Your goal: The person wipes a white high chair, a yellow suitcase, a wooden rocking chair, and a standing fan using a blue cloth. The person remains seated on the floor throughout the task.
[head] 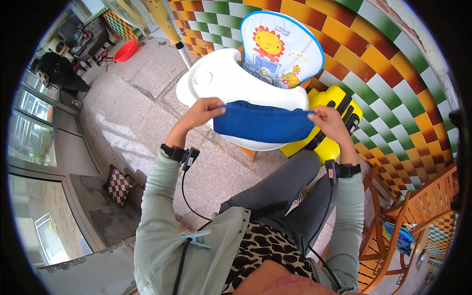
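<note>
A folded piece of dark blue cloth (pixel 263 123) is stretched between my two hands, above the near edge of a white high-chair tray (pixel 236 83). My left hand (pixel 206 111) pinches its upper left corner between thumb and fingers. At the upper right corner, my right hand (pixel 329 121) pinches it in the same way. Behind the tray rises the chair's padded backrest (pixel 282 48), white with a blue rim and printed cartoon animals. The cloth hides part of the tray's near side.
A yellow suitcase (pixel 333 110) lies right of the high chair, against the tiled wall. Wooden folding chairs (pixel 391 221) stand at the lower right. A yellow fan stand (pixel 166 24) rises behind the tray. Farther left are a red basin (pixel 125 51) and a person in dark clothes (pixel 61 72).
</note>
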A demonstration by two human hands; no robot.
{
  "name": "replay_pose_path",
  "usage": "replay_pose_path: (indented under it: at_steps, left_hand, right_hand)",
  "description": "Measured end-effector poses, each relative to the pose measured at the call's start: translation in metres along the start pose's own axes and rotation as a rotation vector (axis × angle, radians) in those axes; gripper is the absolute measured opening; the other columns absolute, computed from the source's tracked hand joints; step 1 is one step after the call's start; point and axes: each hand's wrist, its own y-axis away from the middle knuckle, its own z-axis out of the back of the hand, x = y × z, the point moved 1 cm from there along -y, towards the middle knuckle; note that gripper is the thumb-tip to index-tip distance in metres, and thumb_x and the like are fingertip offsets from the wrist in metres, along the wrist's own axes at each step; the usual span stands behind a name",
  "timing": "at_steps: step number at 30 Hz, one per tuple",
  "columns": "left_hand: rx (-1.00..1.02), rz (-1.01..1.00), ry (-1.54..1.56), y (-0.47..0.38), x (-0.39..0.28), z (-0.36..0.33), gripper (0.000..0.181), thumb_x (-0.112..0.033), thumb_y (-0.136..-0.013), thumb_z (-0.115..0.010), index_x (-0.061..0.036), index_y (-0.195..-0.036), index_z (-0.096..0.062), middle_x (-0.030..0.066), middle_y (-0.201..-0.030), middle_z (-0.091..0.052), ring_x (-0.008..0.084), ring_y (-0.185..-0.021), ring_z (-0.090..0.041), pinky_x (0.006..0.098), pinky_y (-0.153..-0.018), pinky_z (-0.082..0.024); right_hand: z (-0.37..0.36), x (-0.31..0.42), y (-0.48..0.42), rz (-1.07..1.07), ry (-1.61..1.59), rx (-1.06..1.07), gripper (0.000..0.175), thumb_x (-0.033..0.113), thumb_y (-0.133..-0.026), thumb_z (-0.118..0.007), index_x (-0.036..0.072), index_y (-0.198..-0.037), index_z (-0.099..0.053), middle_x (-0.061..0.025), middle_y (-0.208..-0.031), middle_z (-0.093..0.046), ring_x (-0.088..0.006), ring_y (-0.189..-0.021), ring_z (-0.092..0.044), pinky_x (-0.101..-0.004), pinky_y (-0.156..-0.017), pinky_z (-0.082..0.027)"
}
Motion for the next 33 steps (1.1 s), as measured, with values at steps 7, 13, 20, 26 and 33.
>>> replay_pose_path:
  at_steps: [7, 13, 20, 26, 33]
  left_hand:
    - [-0.404, -0.058, -0.568, -0.017, 0.012, -0.008, 0.034, -0.024, -0.095, -0.074, -0.0057, -0.124, -0.069, 0.0124, -0.102, -0.075, 0.0217, -0.094, -0.073, 0.0335, -0.086, -0.058]
    - [-0.481, 0.003, -0.278, -0.014, 0.045, 0.001, 0.026, -0.016, -0.093, -0.073, -0.0047, -0.116, -0.074, 0.0102, -0.095, -0.076, 0.0202, -0.087, -0.073, 0.0317, -0.082, -0.058]
    - [-0.501, -0.022, -0.374, -0.013, 0.051, -0.007, 0.021, -0.017, -0.092, -0.073, -0.0070, -0.110, -0.076, 0.0068, -0.091, -0.076, 0.0172, -0.081, -0.072, 0.0310, -0.078, -0.057]
    - [-0.535, -0.026, -0.384, -0.015, 0.057, -0.010, 0.021, -0.019, -0.092, -0.072, -0.0076, -0.110, -0.077, 0.0069, -0.089, -0.076, 0.0169, -0.081, -0.071, 0.0313, -0.078, -0.056]
    - [-0.723, -0.087, -0.213, -0.009, 0.046, -0.010, 0.020, -0.013, -0.097, -0.068, -0.0074, -0.114, -0.075, 0.0092, -0.097, -0.076, 0.0199, -0.083, -0.071, 0.0325, -0.079, -0.056]
  right_hand:
    - [-0.027, -0.025, -0.014, -0.215, 0.454, -0.164, 0.065, 0.053, -0.089, -0.073, -0.004, -0.120, -0.064, -0.0189, -0.097, -0.075, -0.0353, -0.093, -0.073, -0.0406, -0.085, -0.056]
    - [-0.057, -0.049, 0.006, -0.468, -0.016, -0.060, 0.068, 0.048, -0.091, -0.075, -0.007, -0.126, -0.055, -0.0203, -0.100, -0.072, -0.0261, -0.085, -0.075, -0.0322, -0.071, -0.060]
    - [-0.058, -0.035, 0.007, -0.553, -0.285, 0.005, 0.043, 0.034, -0.096, -0.073, -0.006, -0.110, -0.064, -0.0096, -0.092, -0.070, -0.0120, -0.070, -0.067, -0.0236, -0.059, -0.054]
    - [-0.089, 0.039, -0.024, -0.016, -0.406, -0.156, 0.023, 0.026, -0.101, -0.068, 0.003, -0.106, -0.064, -0.0016, -0.089, -0.066, -0.0075, -0.071, -0.059, -0.0213, -0.065, -0.053]
    - [-0.131, 0.045, -0.031, 0.231, -0.232, -0.182, 0.023, 0.022, -0.101, -0.065, 0.004, -0.116, -0.068, -0.0144, -0.094, -0.074, -0.0229, -0.081, -0.073, -0.0336, -0.071, -0.058]
